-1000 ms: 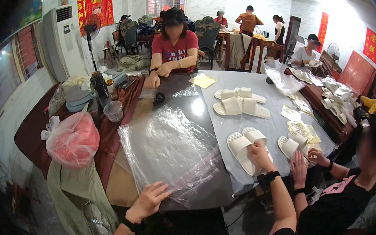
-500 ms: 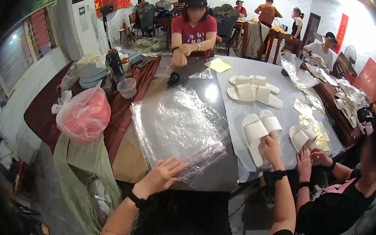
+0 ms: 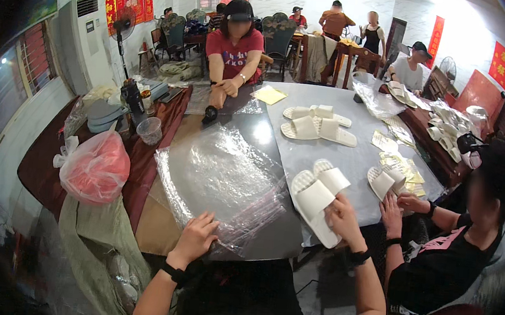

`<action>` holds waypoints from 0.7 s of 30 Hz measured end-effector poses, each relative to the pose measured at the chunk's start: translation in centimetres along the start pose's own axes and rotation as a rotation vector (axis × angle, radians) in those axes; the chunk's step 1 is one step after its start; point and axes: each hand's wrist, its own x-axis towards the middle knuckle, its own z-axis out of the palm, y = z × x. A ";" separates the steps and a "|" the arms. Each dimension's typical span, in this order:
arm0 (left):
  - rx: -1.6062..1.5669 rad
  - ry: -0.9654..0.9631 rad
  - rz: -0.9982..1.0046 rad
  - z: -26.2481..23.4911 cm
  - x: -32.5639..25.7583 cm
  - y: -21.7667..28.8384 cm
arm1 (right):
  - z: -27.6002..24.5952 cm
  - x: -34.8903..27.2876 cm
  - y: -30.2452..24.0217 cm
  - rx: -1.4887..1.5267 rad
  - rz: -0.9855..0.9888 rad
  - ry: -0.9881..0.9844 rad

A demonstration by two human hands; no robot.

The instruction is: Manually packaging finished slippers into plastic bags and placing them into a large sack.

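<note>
A pair of cream slippers [image 3: 313, 195] is at the table's near edge, side by side with the open toes pointing away from me. My right hand [image 3: 345, 221] is closed on the right slipper's near part; its fingertips are partly hidden. To the left lies a stack of clear plastic bags [image 3: 227, 170]. My left hand [image 3: 196, 236] rests flat on the bags' near edge, fingers spread and holding nothing. Further back, more cream slippers [image 3: 309, 128] lie on the grey table cover [image 3: 282, 102].
On my right a co-worker's hands [image 3: 394, 210] touch a slipper [image 3: 384, 179] beside yellowish paper sheets [image 3: 406, 172]. Across the table sits another person [image 3: 235, 55]. A plastic bag of red material [image 3: 98, 167], a clear cup [image 3: 149, 129] and a dark bottle [image 3: 132, 98] stand left.
My right hand has drawn the pair of slippers nearer to me and a little left. My left hand stays on the bags. The whole view has shifted.
</note>
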 end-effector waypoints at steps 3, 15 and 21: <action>0.018 0.035 0.022 -0.2 0.7 0.4 | 0.2 -0.3 -1.6 0.041 -0.073 -0.036; -0.172 0.259 -0.060 -0.4 0.4 0.1 | 4.9 -2.0 -9.0 0.199 -0.429 -0.535; -0.135 0.450 -0.084 -2.3 1.6 2.4 | 7.5 -2.9 -10.5 0.262 -0.520 -0.704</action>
